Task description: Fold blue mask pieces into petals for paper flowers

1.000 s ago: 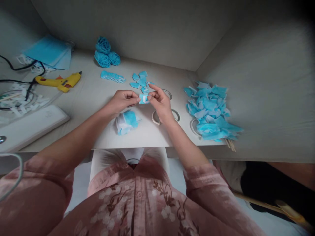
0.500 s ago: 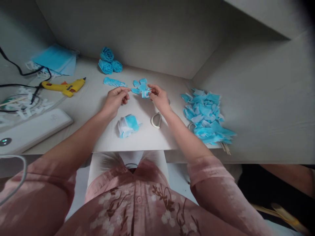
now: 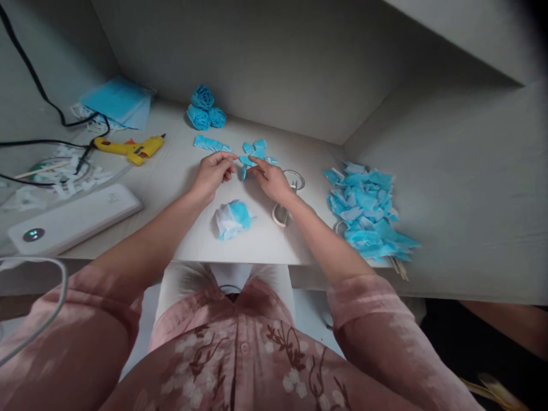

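My left hand [image 3: 214, 174] is closed in a pinch, its fingertips at the left edge of a small blue fabric petal [image 3: 244, 161]. From the other side my right hand [image 3: 274, 181] grips the same piece between index finger and thumb, and part of it hangs below the fingers. Just behind lie several loose blue petals [image 3: 258, 147] on the white table [image 3: 205, 245]. A flat blue strip [image 3: 209, 142] is left of them. Nearer to me rests a blue-and-white fabric bundle [image 3: 233, 220]. A pale-handled tool [image 3: 280, 216], apparently scissors, is partly hidden by my right forearm.
Three blue fabric roses [image 3: 202, 105] stand at the back. Leftward are a yellow glue gun [image 3: 131, 148], blue face masks [image 3: 117, 101], black cables, white scraps and a white power bank [image 3: 77, 220]. A heap of blue cut pieces [image 3: 363, 200] with sticks lies right.
My right hand has shifted from the right-hand petals to the piece at my left fingertips. That piece now partly hangs down. The whole view has moved slightly.
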The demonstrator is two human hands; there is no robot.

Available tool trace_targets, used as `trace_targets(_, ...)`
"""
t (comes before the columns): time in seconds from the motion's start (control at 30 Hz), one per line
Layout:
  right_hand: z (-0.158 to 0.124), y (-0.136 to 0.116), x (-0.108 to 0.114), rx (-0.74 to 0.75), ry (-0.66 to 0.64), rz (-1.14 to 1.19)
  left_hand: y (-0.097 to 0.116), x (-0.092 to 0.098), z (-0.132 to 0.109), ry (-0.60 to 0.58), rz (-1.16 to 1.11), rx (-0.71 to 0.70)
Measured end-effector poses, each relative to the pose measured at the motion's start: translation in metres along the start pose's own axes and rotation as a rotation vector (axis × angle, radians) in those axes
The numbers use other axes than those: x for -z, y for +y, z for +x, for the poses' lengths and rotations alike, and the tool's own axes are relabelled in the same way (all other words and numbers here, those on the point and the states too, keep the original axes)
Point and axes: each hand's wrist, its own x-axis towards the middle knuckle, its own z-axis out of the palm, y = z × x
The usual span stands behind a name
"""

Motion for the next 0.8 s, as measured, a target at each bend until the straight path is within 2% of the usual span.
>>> trace_targets(0.17, 0.006, -0.008, 0.007, 0.022, 0.078, -0.120, -0.003, 0.001, 0.001, -0.007, 0.013, -0.010)
trace_targets(0.3, 0.009, -0.015, 0.008, 0.110, 0.048, -0.219, -0.003, 0.002, 0.002, -0.012, 0.025, -0.003)
trace_targets(0.43, 0.009, -0.014, 0.009, 0.092, 0.032, -0.103, -0.003, 0.002, 0.002, 0.000, 0.029, 0.006)
trace_targets(0.6, 0.001, -0.007, 0.023, 0.010, 0.081, 0.056, -0.003, 0.001, 0.002, 0.002, 0.019, 0.008)
trace_targets(0.67, -0.005, -0.007, 0.026, 0.000, 0.034, 0.081, -0.004, 0.000, 0.001, -0.005, 0.018, 0.017)
trace_targets(0.8, -0.019, -0.016, 0.020, 0.047, -0.239, 0.059, -0.004, 0.000, 0.001, -0.017, 0.036, 0.011)
